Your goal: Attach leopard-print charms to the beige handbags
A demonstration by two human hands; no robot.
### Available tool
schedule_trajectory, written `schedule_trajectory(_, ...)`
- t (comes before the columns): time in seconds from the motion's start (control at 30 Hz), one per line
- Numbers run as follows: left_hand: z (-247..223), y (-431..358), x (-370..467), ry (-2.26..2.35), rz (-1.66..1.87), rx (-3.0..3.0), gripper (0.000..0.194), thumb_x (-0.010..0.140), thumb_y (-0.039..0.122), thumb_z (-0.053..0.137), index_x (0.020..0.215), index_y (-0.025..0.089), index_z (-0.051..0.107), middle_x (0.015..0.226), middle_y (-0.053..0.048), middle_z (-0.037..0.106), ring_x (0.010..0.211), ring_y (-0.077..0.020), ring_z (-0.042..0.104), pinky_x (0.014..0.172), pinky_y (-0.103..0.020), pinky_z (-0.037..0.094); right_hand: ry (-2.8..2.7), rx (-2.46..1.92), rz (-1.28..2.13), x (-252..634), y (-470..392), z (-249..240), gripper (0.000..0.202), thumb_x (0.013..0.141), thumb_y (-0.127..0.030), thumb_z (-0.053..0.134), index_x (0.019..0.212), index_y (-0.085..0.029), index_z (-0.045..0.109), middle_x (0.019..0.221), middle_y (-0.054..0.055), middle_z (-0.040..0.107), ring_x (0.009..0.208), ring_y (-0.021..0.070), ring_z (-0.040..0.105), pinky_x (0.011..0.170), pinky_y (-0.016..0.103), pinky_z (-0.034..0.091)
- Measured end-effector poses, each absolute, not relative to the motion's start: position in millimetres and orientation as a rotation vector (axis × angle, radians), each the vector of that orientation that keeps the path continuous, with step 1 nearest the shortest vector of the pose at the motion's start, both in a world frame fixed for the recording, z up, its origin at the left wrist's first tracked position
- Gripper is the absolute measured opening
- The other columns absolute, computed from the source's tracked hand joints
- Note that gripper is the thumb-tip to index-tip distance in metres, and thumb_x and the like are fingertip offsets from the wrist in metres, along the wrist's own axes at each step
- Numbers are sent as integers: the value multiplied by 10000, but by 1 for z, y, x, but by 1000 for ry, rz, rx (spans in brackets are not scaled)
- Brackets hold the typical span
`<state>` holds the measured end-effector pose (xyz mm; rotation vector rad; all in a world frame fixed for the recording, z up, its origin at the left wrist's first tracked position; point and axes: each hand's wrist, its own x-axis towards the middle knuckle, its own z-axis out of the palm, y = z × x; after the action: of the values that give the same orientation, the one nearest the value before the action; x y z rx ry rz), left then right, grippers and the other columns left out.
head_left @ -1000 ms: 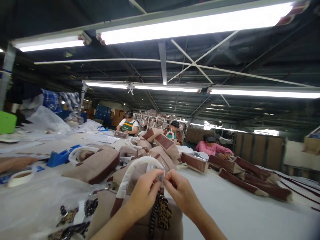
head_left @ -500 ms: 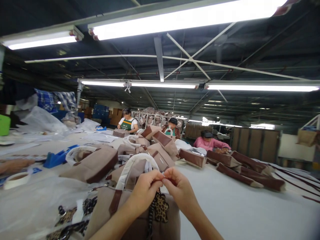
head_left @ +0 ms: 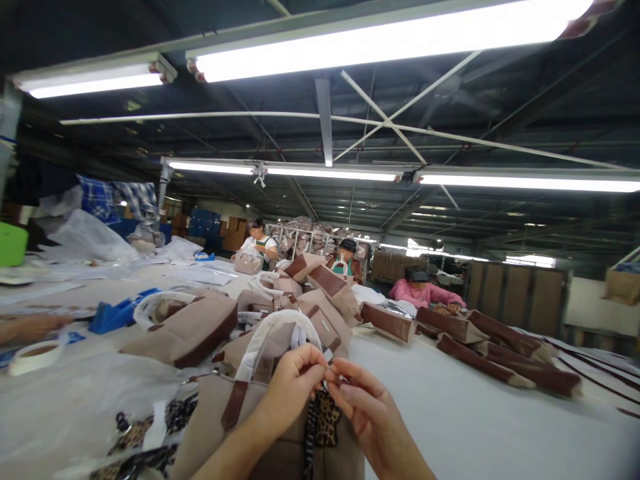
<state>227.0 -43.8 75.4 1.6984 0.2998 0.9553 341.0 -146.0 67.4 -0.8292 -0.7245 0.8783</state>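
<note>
Head view.
Item: beige bag [head_left: 283, 453], before the person, with wrapped handle [head_left: 254, 347] arching upright.
Item: leopard-print charm [head_left: 327, 421], hanging against the bag's front, beside a dark striped strap [head_left: 311, 433].
Left hand [head_left: 295, 385]: thumb and fingers drawn together in a pinch above the charm; contents too small to tell.
Right hand [head_left: 369, 413]: fingers bent, tips beside the left's; whether clamped on anything cannot be told.
Handling, as judged: a steady left pinch serves as anchor; the right is best worked by fingertips alone, with charm and strap hanging untwisted and the handle's wrapping uncreased.
</note>
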Motion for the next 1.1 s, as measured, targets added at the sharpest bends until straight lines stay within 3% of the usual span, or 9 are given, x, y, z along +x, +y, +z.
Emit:
schedule_trajectory(0.1, 73, -43, 228, 309, 967, 1711, 100, 712, 257, 529, 719, 167, 573, 596, 36, 514, 553, -121, 461, 535, -232, 370, -951, -986, 629, 342, -146, 64, 300, 599, -388, 905, 773, -178, 780, 739, 23, 739, 701, 138, 634, 671, 205, 522)
schedule_trajectory(0.2, 72, -43, 228, 310, 966, 1715, 99, 722, 262, 533, 726, 171, 571, 597, 41, 503, 554, -122, 456, 538, -236, 366, -1048, -1047, 477, 344, -144, 60, 292, 658, -455, 852, 705, -187, 744, 618, -13, 654, 610, 134, 572, 593, 219, 490)
schedule_trajectory(0.33, 72, -45, 225, 299, 963, 1699, 100, 737, 273, 536, 724, 177, 561, 589, 49, 488, 563, -121, 451, 554, -236, 368, -1111, -1070, 400, 348, -143, 58, 273, 680, -438, 830, 840, -226, 769, 712, 2, 662, 675, 174, 606, 626, 259, 517)
schedule_trajectory(0.47, 71, -46, 224, 288, 970, 1681, 93, 734, 271, 544, 712, 181, 551, 597, 54, 480, 562, -115, 451, 561, -230, 368, -1238, -1118, 236, 349, -144, 56, 216, 793, -438, 729, 815, -228, 778, 792, 29, 653, 707, 187, 611, 651, 276, 524)
schedule_trajectory(0.67, 73, -49, 223, 283, 951, 1701, 97, 748, 270, 531, 722, 178, 550, 599, 58, 463, 564, -113, 438, 554, -228, 349, -1074, -1181, 331, 345, -143, 60, 399, 736, -584, 733, 804, -192, 758, 573, -7, 612, 562, 173, 583, 588, 280, 522)
schedule_trajectory(0.83, 75, -55, 219, 281, 971, 1759, 115, 766, 268, 526, 704, 174, 546, 611, 50, 450, 596, -121, 417, 576, -238, 336, -1027, -1180, 345, 343, -144, 66, 459, 662, -612, 776, 847, -191, 769, 572, -6, 630, 533, 175, 595, 546, 278, 524)
schedule_trajectory(0.97, 76, -62, 216, 264, 1009, 1810, 143, 784, 275, 529, 685, 173, 544, 640, 36, 465, 644, -133, 424, 607, -244, 334, -1141, -1225, 218, 344, -147, 62, 378, 737, -570, 735, 774, -194, 762, 648, 17, 663, 546, 174, 607, 542, 269, 514)
schedule_trajectory(1.1, 75, -63, 218, 298, 1027, 1849, 163, 805, 286, 513, 690, 175, 546, 652, 27, 487, 658, -142, 447, 621, -248, 344, -1222, -1265, 198, 346, -148, 57, 388, 824, -567, 652, 819, -194, 761, 629, 14, 640, 587, 181, 606, 577, 270, 517)
